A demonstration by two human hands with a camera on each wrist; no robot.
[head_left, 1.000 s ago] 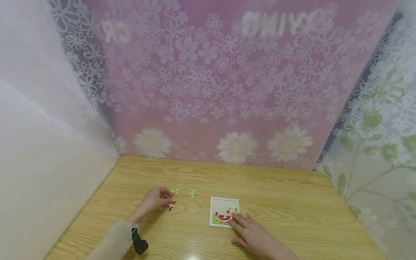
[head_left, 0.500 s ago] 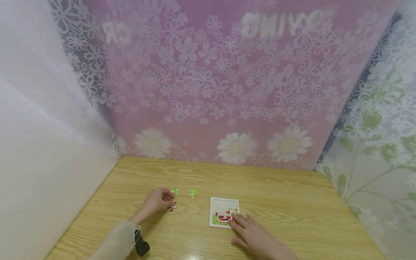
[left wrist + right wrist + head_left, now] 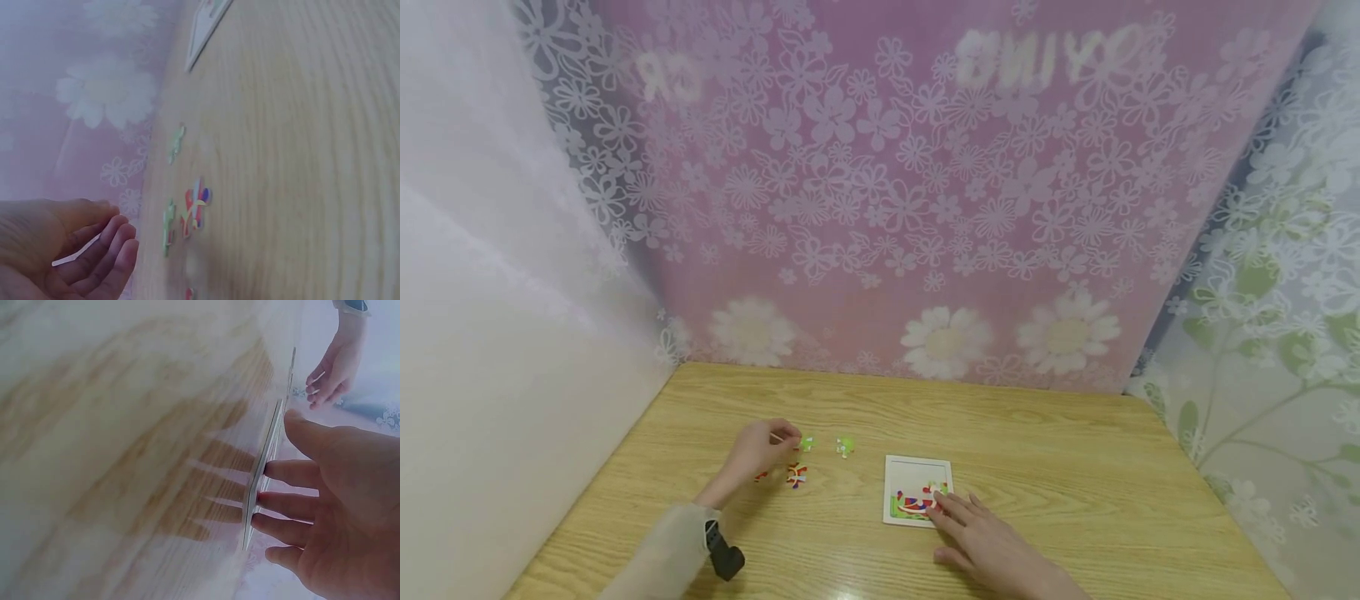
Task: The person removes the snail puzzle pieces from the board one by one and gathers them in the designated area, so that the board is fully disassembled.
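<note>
In the head view my left hand hovers over the left of the table, thumb and fingertips together, pinching a puzzle piece of which only a thin pale edge shows. Just beyond the fingertips lies a green puzzle piece, with a second green piece to its right. Red, white and blue puzzle pieces lie nearer me, and a small red bit peeks out under the wrist. My right hand rests its extended fingers on the lower right of the white puzzle board, covering some fitted pieces.
Fitted red, blue and green pieces fill the lower part of the board. The wooden table meets a flowered pink backdrop at the back. A black wrist camera sits on the left sleeve.
My left hand has lifted and shifted slightly away from me off the red pieces, uncovering them, with a pale edge now showing between its fingers. The right hand and board have stayed put.
</note>
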